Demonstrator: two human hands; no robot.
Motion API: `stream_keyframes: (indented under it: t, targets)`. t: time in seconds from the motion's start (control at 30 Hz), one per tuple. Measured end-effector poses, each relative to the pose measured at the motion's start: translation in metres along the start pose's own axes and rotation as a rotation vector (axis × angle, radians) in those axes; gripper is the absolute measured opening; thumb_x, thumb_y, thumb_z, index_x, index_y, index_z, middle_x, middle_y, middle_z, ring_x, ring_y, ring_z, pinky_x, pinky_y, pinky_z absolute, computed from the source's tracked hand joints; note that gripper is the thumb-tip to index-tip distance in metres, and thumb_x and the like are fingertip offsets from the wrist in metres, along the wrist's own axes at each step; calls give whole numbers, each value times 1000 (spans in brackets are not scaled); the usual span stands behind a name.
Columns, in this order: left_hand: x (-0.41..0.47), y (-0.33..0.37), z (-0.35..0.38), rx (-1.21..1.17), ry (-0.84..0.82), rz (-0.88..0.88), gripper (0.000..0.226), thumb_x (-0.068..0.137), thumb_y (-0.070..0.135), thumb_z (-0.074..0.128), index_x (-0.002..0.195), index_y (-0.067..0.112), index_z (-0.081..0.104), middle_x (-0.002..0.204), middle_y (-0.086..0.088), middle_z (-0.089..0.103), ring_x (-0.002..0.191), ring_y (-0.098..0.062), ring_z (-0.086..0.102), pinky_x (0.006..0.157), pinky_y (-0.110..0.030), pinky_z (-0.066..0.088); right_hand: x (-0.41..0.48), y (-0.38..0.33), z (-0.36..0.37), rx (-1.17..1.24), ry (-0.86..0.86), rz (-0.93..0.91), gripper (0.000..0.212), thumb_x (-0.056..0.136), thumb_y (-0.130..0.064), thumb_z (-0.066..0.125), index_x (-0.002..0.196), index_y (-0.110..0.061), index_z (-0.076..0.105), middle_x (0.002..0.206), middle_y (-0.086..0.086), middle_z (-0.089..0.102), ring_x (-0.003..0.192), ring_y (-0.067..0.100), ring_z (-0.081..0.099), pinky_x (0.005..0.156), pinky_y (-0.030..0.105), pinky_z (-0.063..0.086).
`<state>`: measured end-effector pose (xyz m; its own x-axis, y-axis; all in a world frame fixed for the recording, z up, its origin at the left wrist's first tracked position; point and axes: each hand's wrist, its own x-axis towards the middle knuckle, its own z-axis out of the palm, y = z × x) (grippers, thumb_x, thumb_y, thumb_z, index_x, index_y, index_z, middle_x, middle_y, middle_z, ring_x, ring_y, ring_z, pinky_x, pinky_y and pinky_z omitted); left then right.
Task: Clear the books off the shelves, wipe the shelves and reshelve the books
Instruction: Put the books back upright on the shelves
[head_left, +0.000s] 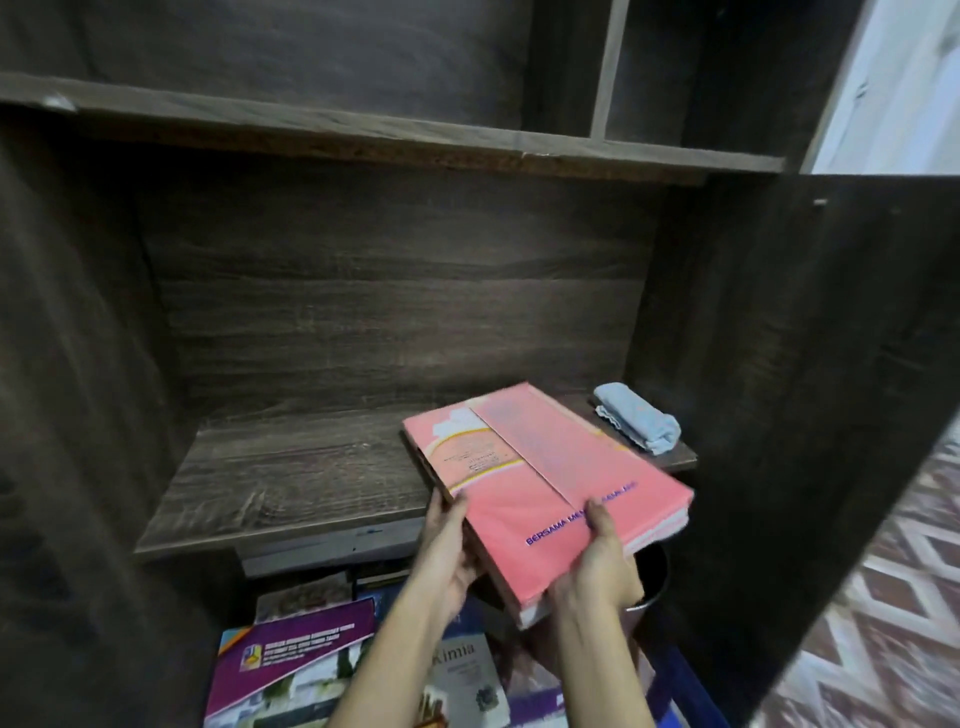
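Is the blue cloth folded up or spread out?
Folded up. The cloth lies as a small thick bundle at the right end of the shelf.

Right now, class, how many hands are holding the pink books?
2. The left hand grips the left edge of the pink books; the right hand grips their near edge, thumb on top. Neither is hidden.

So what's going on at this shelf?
A person grips the pink books with the left hand and right hand, one at each side, thumbs on top. The books' far end is over the shelf; the near end sticks out past its front edge. A folded blue cloth lies at the shelf's right rear. A pile of other books lies below. Whether the pink books are going in or coming out cannot be told.
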<state>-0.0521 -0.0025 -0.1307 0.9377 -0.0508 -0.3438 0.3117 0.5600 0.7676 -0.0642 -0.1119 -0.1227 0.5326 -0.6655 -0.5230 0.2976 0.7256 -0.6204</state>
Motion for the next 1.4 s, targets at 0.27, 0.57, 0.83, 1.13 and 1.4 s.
stream_keyframes:
  t: [0.27, 0.57, 0.83, 1.13, 1.4]
  targets:
    - [2, 1, -12, 93, 70, 7, 7, 97, 15, 50, 100, 19, 56, 69, 4, 70, 57, -9, 64, 47, -20, 51, -8, 22, 2, 88, 92, 127, 28, 77, -12, 77, 98, -8, 59, 92, 13, 64, 62, 22, 61, 69, 42, 53]
    - [-12, 6, -26, 346, -15, 9, 15, 99, 27, 45, 113, 23, 52, 91, 0, 67, 64, -14, 63, 44, -21, 48, -23, 37, 16, 60, 37, 173, 35, 82, -13, 74, 110, -11, 54, 102, 13, 61, 66, 22, 61, 68, 42, 52]
    - [1, -2, -17, 371, 114, 110, 32, 102, 20, 38, 131, 11, 51, 99, -9, 64, 74, -17, 60, 63, -26, 48, -5, 46, 10, -194, -53, 231, 66, 79, -34, 77, 125, 0, 45, 103, 15, 58, 85, 29, 62, 72, 43, 54]
    - [-2, 1, -18, 404, 130, 53, 34, 102, 18, 38, 133, 16, 50, 113, -11, 63, 81, -18, 59, 61, -27, 45, 10, 19, -12, -402, -20, 160, 101, 70, -34, 81, 144, -5, 20, 142, 22, 41, 122, 35, 50, 101, 44, 42]
    - [-5, 10, -20, 517, 118, 162, 35, 98, 16, 47, 132, 11, 46, 126, -5, 57, 107, -23, 58, 92, -37, 46, 19, -39, -14, -1080, -45, -640, 82, 86, -45, 62, 148, -7, 24, 155, 14, 23, 145, 29, 13, 115, 39, 13]
